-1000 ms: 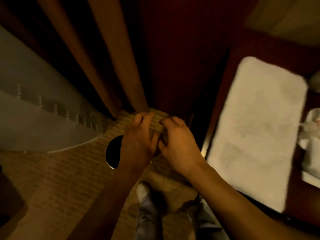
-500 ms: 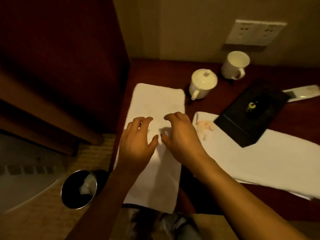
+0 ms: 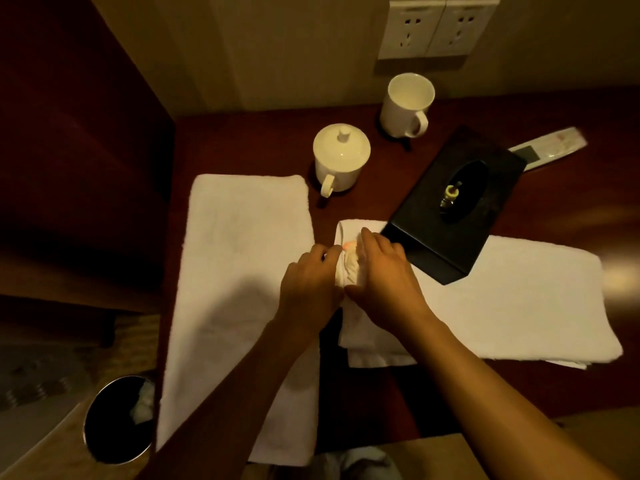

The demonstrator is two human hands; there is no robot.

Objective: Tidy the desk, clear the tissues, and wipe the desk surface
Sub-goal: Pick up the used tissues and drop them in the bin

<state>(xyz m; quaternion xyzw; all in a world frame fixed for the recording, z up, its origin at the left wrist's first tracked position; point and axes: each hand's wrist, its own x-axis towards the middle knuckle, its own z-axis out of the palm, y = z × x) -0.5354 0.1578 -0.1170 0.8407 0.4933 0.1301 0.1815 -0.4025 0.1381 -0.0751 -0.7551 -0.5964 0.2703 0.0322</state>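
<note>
A crumpled white tissue (image 3: 350,266) with a pink spot lies on the left end of a white towel (image 3: 519,306) spread across the dark red desk (image 3: 249,147). My left hand (image 3: 310,287) pinches the tissue's left side with curled fingers. From the right, my right hand (image 3: 384,278) presses against it with fairly straight fingers, and its thumb meets my left hand. A second white towel (image 3: 239,271) lies lengthwise to the left and hangs over the desk's front edge.
A black tissue box (image 3: 453,202) rests partly on the right towel. Behind stand a lidded white cup (image 3: 341,157), an open white mug (image 3: 408,105) and a remote (image 3: 550,147). A round bin (image 3: 117,420) with a tissue inside sits on the floor, lower left.
The view swung up from the floor and bin to the desk. Both hands moved right from the left towel to the tissue on the right towel and closed in around it.
</note>
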